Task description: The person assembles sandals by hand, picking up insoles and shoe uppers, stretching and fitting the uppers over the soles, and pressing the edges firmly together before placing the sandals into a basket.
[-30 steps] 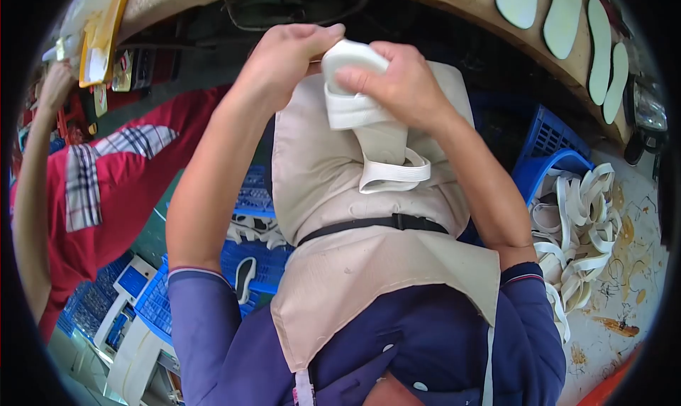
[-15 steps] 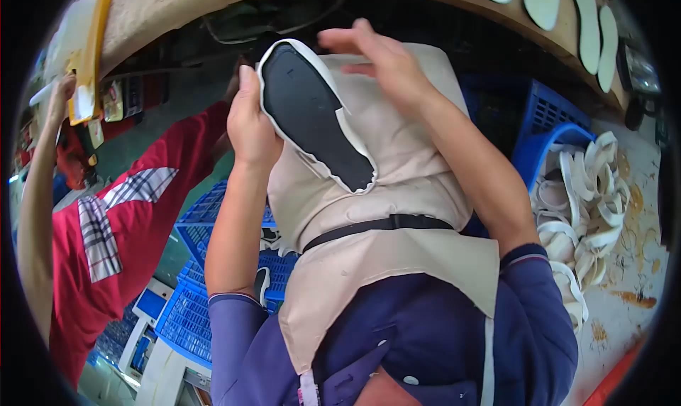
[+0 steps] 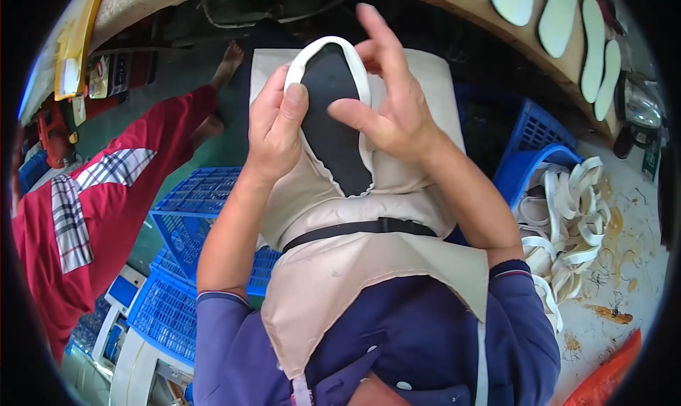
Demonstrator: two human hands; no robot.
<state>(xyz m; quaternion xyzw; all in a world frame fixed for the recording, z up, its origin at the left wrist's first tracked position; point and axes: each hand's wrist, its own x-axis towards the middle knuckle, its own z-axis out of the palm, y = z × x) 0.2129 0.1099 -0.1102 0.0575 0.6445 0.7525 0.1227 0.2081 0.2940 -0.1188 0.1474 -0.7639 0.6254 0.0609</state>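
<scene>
A shoe upper (image 3: 360,86) with white edges folded in around a black sole-shaped board (image 3: 330,140) lies over my apron-covered lap, its underside facing up. My left hand (image 3: 277,125) grips it along the left edge, the thumb pressed near the black board and the other fingers hidden beneath. On the opposite side my right hand (image 3: 397,108) has its index finger raised and its thumb stretched over the board. Its other fingers are near the white right rim; whether they touch it I cannot tell.
Pale insoles (image 3: 558,19) lie along the wooden bench edge (image 3: 454,8). To the right, white straps (image 3: 567,218) are heaped beside a blue crate (image 3: 535,140). Another blue crate (image 3: 206,193) stands at left, near a person in red trousers (image 3: 120,200).
The shoe upper has turned more upright and shifted slightly right. My left thumb has moved onto its face, and my right hand has come down to its right edge.
</scene>
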